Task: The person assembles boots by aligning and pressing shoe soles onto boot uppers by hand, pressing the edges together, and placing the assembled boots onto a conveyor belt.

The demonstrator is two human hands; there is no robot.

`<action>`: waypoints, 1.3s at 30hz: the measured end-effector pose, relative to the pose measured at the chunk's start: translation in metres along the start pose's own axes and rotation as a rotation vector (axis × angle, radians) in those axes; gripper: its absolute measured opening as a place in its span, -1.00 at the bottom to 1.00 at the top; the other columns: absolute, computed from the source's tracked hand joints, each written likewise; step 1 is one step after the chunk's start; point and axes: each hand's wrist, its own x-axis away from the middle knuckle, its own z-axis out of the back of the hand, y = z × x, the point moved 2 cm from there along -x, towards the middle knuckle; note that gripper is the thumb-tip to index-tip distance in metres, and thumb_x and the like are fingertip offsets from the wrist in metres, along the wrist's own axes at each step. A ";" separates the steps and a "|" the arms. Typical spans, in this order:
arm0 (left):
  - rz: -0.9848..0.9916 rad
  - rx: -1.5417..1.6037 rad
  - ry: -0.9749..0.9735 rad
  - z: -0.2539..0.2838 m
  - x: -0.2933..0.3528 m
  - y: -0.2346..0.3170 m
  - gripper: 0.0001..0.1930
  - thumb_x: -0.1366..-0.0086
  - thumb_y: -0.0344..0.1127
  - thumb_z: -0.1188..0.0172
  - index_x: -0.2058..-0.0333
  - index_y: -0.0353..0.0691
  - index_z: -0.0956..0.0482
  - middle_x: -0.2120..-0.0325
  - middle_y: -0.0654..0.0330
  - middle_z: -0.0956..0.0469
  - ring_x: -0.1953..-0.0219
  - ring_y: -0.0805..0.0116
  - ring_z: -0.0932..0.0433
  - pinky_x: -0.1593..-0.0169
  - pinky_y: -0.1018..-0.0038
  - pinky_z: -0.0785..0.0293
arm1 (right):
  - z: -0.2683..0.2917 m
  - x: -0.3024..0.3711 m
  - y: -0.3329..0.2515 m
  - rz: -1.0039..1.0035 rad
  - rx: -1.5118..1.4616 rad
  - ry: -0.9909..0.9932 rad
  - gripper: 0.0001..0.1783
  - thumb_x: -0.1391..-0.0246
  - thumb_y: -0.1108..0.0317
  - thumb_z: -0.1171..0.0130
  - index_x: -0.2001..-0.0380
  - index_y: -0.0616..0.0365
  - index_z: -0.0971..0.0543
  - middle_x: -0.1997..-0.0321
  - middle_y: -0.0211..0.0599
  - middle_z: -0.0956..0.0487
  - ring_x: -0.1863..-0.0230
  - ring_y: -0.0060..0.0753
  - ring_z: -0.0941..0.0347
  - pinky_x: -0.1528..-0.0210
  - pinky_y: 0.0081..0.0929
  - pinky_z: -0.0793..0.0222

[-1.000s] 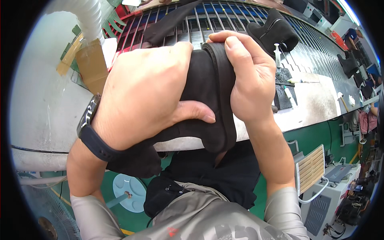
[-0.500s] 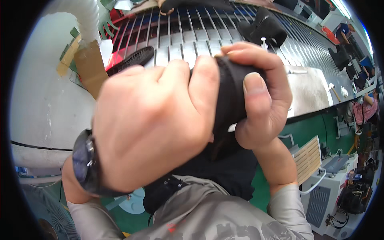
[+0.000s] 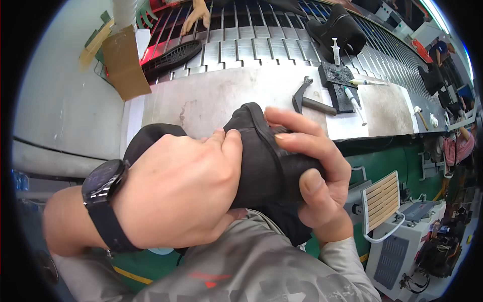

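Note:
A black boot [image 3: 259, 171] is between my two hands, close in front of my body and held up at the near edge of the metal bench. My left hand [image 3: 181, 189], with a dark watch on its wrist, presses over the boot's upper with its fingers closed on it; part of the boot shows beyond the wrist. At the other end my right hand [image 3: 319, 171] wraps thumb and fingers around the boot by its sole edge. The left palm hides much of the boot's middle.
Across the bench's rollers [image 3: 246, 53] lie a black sole [image 3: 173, 56] and another black boot [image 3: 338, 32]. A hammer [image 3: 320, 105], black blocks [image 3: 336, 75] and several syringes [image 3: 336, 53] sit ahead right. Another person's hand [image 3: 196, 19] reaches over the rollers. Cardboard [image 3: 126, 68] stands left.
Both hands and the boot have come down and nearer to my body, uncovering the bench top and hammer. The left hand has shifted along the boot's upper. Another person's hand now extends over the rollers.

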 end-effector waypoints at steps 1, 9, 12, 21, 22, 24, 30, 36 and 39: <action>0.017 0.010 -0.005 -0.003 -0.002 0.005 -0.11 -0.05 -0.10 -0.62 -0.14 -0.71 -0.41 0.34 -0.20 -0.66 0.32 -0.17 -0.70 0.23 0.12 -0.61 | 0.003 0.004 0.005 0.102 0.050 -0.005 -0.54 -0.24 0.37 -0.25 -0.12 0.47 -0.62 -0.27 0.37 -0.56 -0.25 0.09 -0.55 -0.37 -0.08 -0.40; 0.088 -0.029 0.222 -0.044 0.005 0.026 -0.06 0.02 -0.19 -0.60 -0.18 -0.78 -0.36 0.08 -0.40 -0.65 0.19 -0.24 -0.74 0.14 0.15 -0.69 | -0.005 0.025 0.009 0.279 0.126 0.210 -0.80 -0.20 0.49 -0.28 0.13 0.35 -0.67 -0.04 0.16 -0.67 -0.07 0.04 -0.64 -0.28 0.07 -0.55; 0.072 -0.177 0.215 -0.053 0.006 0.028 -0.05 0.04 -0.21 -0.58 -0.20 -0.78 -0.36 -0.06 -0.52 -0.60 0.01 -0.28 -0.74 0.06 0.18 -0.73 | -0.002 0.029 0.007 0.267 0.194 0.163 -0.80 -0.18 0.47 -0.31 0.13 0.30 -0.68 -0.01 0.11 -0.67 -0.04 0.07 -0.65 -0.26 0.15 -0.57; 0.039 -0.213 0.039 -0.041 -0.005 0.028 -0.08 0.03 -0.20 -0.52 -0.19 -0.82 -0.39 -0.09 -0.63 -0.56 -0.04 -0.33 -0.75 0.16 0.18 -0.75 | 0.008 0.026 -0.003 0.178 0.278 0.068 -0.78 -0.19 0.36 -0.37 0.11 0.16 -0.70 0.02 0.02 -0.67 -0.03 0.11 -0.65 -0.30 0.30 -0.53; 0.016 -0.229 0.022 -0.040 -0.010 0.026 -0.09 0.02 -0.19 -0.51 -0.18 -0.82 -0.40 -0.08 -0.63 -0.56 -0.02 -0.33 -0.75 0.19 0.18 -0.75 | 0.011 0.027 -0.003 0.151 0.291 0.079 -0.78 -0.19 0.35 -0.37 0.11 0.15 -0.70 0.02 0.02 -0.67 -0.03 0.11 -0.65 -0.30 0.31 -0.53; 0.000 -0.244 0.022 -0.032 -0.016 0.028 -0.08 0.02 -0.17 -0.51 -0.18 -0.82 -0.41 -0.09 -0.64 -0.56 -0.02 -0.34 -0.75 0.21 0.18 -0.75 | 0.012 0.024 -0.004 0.143 0.301 0.106 -0.78 -0.20 0.33 -0.37 0.12 0.15 -0.70 0.03 0.03 -0.68 -0.04 0.12 -0.65 -0.26 0.25 -0.55; 0.000 -0.327 0.082 -0.028 -0.014 0.026 -0.09 0.02 -0.19 -0.49 -0.18 -0.80 -0.39 0.00 -0.55 -0.61 0.08 -0.28 -0.77 0.20 0.18 -0.73 | 0.018 -0.002 -0.017 0.101 0.354 -0.102 -0.66 -0.27 0.10 -0.25 0.17 0.20 -0.63 0.05 0.10 -0.65 0.01 0.09 -0.58 -0.21 0.32 -0.49; 0.030 -0.112 0.019 -0.005 -0.021 -0.016 -0.07 0.09 -0.32 -0.52 -0.24 -0.67 -0.33 0.10 -0.25 -0.65 0.19 -0.19 -0.72 0.20 0.12 -0.66 | 0.002 -0.030 0.004 0.442 0.296 0.018 -0.47 -0.36 -0.12 -0.22 0.20 0.23 -0.58 0.03 0.07 -0.63 -0.04 0.07 -0.57 -0.18 0.19 -0.55; -0.040 -0.376 0.495 -0.057 -0.026 -0.031 -0.29 -0.16 -0.42 -0.32 -0.29 -0.61 -0.40 -0.24 -0.35 -0.56 -0.23 -0.21 -0.65 -0.17 0.17 -0.63 | 0.017 -0.023 0.041 0.628 0.655 -0.052 -0.39 -0.32 -0.10 -0.33 -0.01 0.34 -0.64 -0.09 0.15 -0.65 -0.03 0.09 -0.62 -0.11 0.06 -0.59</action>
